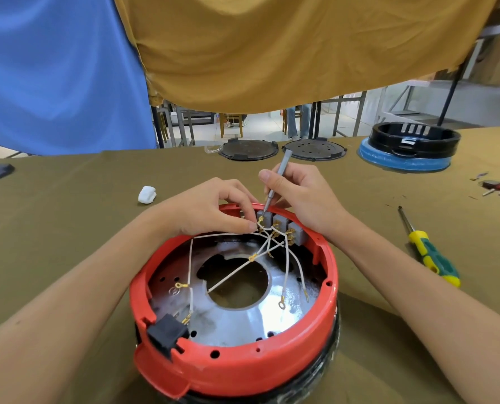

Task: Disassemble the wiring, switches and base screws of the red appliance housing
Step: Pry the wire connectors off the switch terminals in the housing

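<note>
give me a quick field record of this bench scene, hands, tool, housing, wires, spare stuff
housing: round red plastic appliance housing, open side up on the olive cloth table
switches: three grey switch blocks at the far rim
left hand: left hand pinches white wires at the leftmost block
right hand: right hand holds a thin grey metal screwdriver, tip at that block
loose wires: ring terminals lie free on the metal plate
spare tool: yellow-green handled screwdriver to the right

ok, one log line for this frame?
left hand: pinches white wires | right hand: holds grey screwdriver, tip at left switch | red housing: switches still mounted
</note>
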Demonstrator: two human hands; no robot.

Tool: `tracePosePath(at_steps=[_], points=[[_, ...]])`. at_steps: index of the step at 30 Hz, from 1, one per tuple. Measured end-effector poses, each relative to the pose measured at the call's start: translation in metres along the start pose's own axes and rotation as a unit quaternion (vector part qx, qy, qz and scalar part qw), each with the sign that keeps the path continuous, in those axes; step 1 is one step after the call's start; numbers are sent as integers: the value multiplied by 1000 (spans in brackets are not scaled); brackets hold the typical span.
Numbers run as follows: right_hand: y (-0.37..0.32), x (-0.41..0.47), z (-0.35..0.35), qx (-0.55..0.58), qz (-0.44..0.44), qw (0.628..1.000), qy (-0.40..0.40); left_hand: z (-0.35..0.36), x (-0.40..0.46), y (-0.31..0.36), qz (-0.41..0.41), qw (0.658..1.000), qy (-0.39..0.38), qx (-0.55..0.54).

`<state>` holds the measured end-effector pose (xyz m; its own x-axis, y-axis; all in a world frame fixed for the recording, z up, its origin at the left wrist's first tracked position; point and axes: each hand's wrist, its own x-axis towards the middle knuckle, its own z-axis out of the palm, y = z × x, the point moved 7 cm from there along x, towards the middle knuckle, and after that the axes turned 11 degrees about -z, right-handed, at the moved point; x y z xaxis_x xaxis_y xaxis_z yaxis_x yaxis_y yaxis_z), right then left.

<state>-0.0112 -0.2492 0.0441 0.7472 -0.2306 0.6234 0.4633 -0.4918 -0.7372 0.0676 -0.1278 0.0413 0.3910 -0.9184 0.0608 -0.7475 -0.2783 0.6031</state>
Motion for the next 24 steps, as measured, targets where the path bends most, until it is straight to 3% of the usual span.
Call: tracePosePath(at_steps=[14,24], points=[[16,0,5,67,100,992,-27,0,0,0,-3,1000,-12,-18],[-22,-2,3,-83,-46,994,-57,0,0,1,3,1000,7,-10]])
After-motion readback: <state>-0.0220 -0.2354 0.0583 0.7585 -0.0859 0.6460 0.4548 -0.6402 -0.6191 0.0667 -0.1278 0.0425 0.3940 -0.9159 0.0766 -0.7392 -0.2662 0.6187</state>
